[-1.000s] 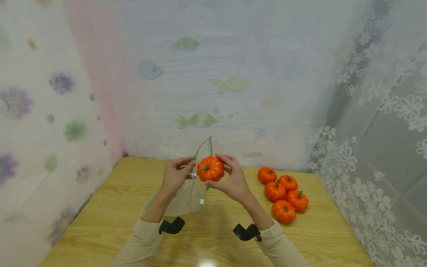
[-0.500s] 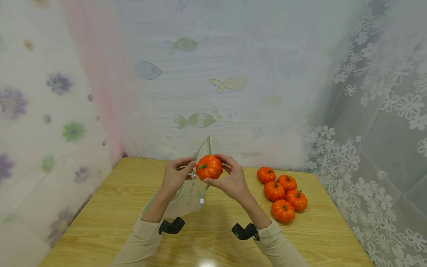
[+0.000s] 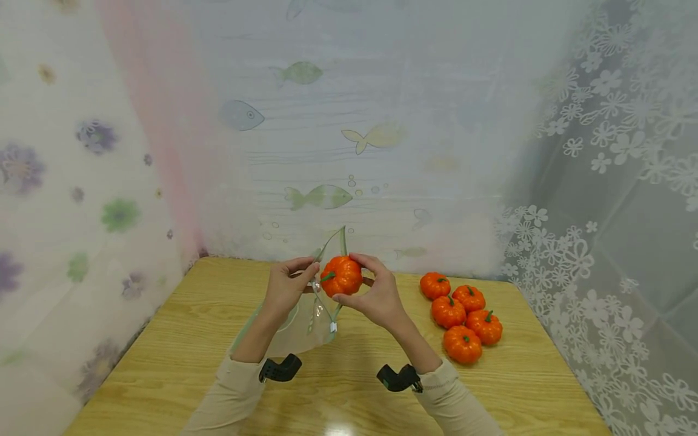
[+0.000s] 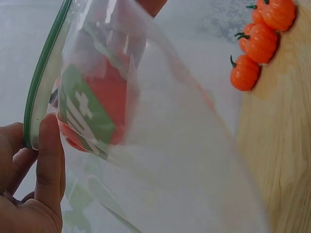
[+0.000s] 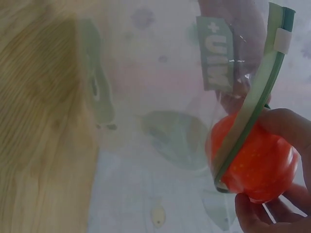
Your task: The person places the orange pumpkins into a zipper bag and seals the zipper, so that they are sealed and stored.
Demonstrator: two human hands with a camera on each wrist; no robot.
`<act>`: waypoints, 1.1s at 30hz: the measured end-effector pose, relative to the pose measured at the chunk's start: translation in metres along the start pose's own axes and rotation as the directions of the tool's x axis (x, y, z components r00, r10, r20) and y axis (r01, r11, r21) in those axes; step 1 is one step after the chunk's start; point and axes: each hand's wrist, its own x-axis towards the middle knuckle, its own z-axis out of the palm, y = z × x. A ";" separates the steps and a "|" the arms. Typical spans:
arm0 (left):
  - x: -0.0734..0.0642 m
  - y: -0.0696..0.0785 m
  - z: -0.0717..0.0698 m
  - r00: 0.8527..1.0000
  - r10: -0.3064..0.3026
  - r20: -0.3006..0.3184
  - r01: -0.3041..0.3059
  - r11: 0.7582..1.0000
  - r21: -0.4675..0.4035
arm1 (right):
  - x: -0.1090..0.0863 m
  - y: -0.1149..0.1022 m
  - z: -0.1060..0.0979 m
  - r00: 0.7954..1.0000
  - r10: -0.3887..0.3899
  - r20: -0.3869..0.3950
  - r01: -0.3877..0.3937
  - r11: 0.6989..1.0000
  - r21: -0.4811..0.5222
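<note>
From where I run this, the head view gives me a light yellow-brown, wood-grained counter (image 3: 382,375) across the lower part of the frame, with a white glare spot (image 3: 338,429) at the bottom centre. Its far edge meets a pale grey-white sheet (image 3: 463,200) printed with green, blue and yellow fish, which takes up the middle of the frame. On the left side I have a white sheet with blurred purple and green flowers (image 3: 54,242), with a pink vertical band (image 3: 144,115) beside it; on the right side hangs a translucent grey sheet with white lace-like flowers (image 3: 616,200). Just below the centre, the left hand (image 3: 286,287) pinches the edge of a clear plastic bag with a green seal strip (image 3: 300,333) between its fingers, and the right hand (image 3: 382,297) has its fingers curled round a glossy orange ribbed pumpkin with a green stem (image 3: 343,277). That pumpkin is above the counter at the bag's mouth; I cannot tell how far inside it sits. In my right wrist view the strip crosses in front of it, a white slider (image 5: 283,41) at upper right. Right of centre in the head view, five similar orange pumpkins (image 3: 449,313) lie clustered on the counter. Both arms wear beige sleeves (image 3: 231,390) and black wrist mounts (image 3: 280,368).
</note>
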 end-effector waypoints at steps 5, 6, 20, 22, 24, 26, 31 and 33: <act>0.000 -0.001 0.000 1.000 -0.007 0.007 0.007 1.000 0.007 | 0.000 -0.003 0.003 1.000 0.030 -0.003 -0.030 0.999 0.036; 0.000 0.000 0.000 1.000 -0.007 0.010 0.007 1.000 0.009 | 0.000 -0.003 0.003 0.999 0.032 -0.005 -0.031 0.999 0.041; 0.000 0.001 -0.002 1.000 -0.005 0.025 0.006 0.999 -0.037 | 0.000 -0.002 0.006 0.999 0.035 -0.029 -0.037 0.998 -0.058; 0.001 0.002 -0.003 1.000 -0.006 0.028 0.007 0.998 -0.059 | 0.001 -0.002 0.006 0.999 0.039 -0.031 -0.041 0.996 -0.075; 0.000 0.003 -0.003 0.999 -0.008 0.036 0.010 0.997 -0.071 | 0.001 -0.002 0.005 0.999 0.040 -0.031 -0.042 0.995 -0.089; 0.001 0.003 -0.003 0.999 -0.008 0.039 0.011 0.997 -0.073 | 0.002 -0.001 0.005 0.999 0.044 -0.028 -0.046 0.994 -0.102; 0.002 0.002 0.000 0.999 -0.008 0.031 0.010 0.998 -0.062 | 0.003 -0.002 0.005 0.999 0.051 -0.009 -0.052 0.992 -0.119; 0.002 0.002 0.001 1.000 -0.010 0.027 0.011 0.999 -0.052 | 0.003 -0.003 0.005 0.999 0.051 0.002 -0.050 0.991 -0.126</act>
